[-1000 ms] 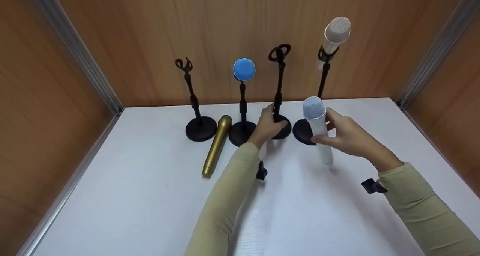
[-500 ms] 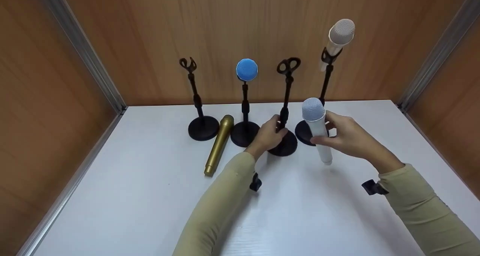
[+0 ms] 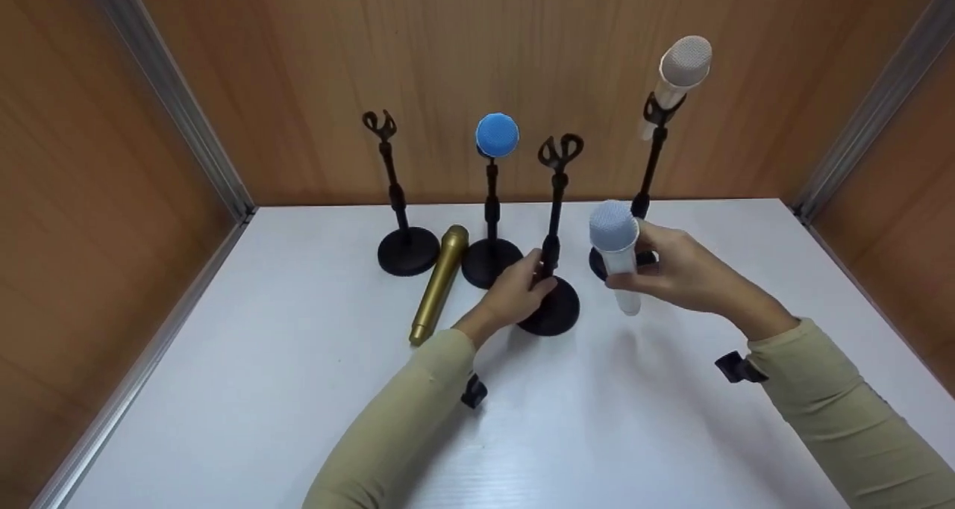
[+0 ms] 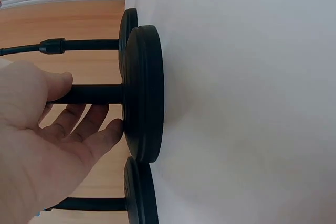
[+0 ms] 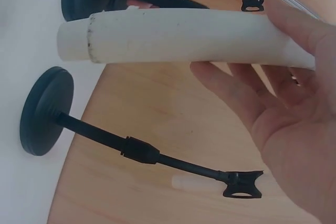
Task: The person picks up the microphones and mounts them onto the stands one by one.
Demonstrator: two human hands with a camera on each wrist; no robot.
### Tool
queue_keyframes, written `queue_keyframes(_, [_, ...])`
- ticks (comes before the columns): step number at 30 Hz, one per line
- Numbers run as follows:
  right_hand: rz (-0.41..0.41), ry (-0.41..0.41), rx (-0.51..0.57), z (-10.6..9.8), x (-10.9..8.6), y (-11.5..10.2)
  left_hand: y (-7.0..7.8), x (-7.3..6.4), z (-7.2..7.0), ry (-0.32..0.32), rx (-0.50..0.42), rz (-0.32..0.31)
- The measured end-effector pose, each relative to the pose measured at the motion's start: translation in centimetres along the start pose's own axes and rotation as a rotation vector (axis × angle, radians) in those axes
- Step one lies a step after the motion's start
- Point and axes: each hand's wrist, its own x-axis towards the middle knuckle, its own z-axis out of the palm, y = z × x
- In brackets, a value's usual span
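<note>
Now your left hand grips a black microphone stand low down, while your right hand holds a white microphone, head up and slightly tilted, just right of it. On the desk, a gold microphone lies beside a stand carrying a blue-headed microphone; behind your right hand, another stand bears a second white microphone.

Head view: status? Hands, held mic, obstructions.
Left hand grips black stand, clip empty. Right hand holds white microphone. No obstruction seen between microphone and clip.
</note>
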Motion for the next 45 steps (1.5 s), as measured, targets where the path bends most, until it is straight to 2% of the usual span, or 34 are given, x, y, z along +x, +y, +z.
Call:
queue_keyframes(5, [-0.016,-0.106,-0.005,0.2,0.3,-0.6,0.0,-1.6,-1.2,-0.046,0.011,0.002])
queue_keyframes(11, [0.003,-0.179,-0.064,0.1,0.8,-1.4,0.1,-2.8,-2.2,-0.068,0.035,0.000])
queue_keyframes(19, [-0.009,-0.171,-0.089,-0.1,1.0,-2.2,0.1,-3.7,-3.2,-0.075,0.058,0.001])
queue_keyframes(21, [-0.012,-0.166,-0.083,-0.1,1.1,-2.5,0.2,-3.6,-3.5,-0.059,0.046,0.009])
queue_keyframes(24, [-0.018,-0.146,-0.063,-0.1,1.2,-2.8,0.5,-3.5,-3.8,-0.014,-0.015,0.062])
queue_keyframes(27, [-0.034,-0.106,-0.050,-0.2,1.4,-3.1,0.9,-3.3,-4.1,0.026,-0.088,0.140])
queue_keyframes(30, [-0.077,-0.033,-0.024,-0.1,1.4,-3.4,1.1,-3.2,-4.3,0.046,-0.106,0.189])
queue_keyframes(36, [-0.219,0.216,0.074,-0.4,1.4,-4.9,1.1,-3.3,-4.5,0.042,-0.099,0.220])
queue_keyframes(41, [-0.345,0.374,0.242,-1.1,1.4,-7.5,1.2,-3.5,-4.7,0.024,-0.121,0.239])
queue_keyframes(45, [-0.460,0.433,0.413,-1.4,1.6,-9.3,1.1,-3.7,-4.8,0.024,-0.139,0.241])
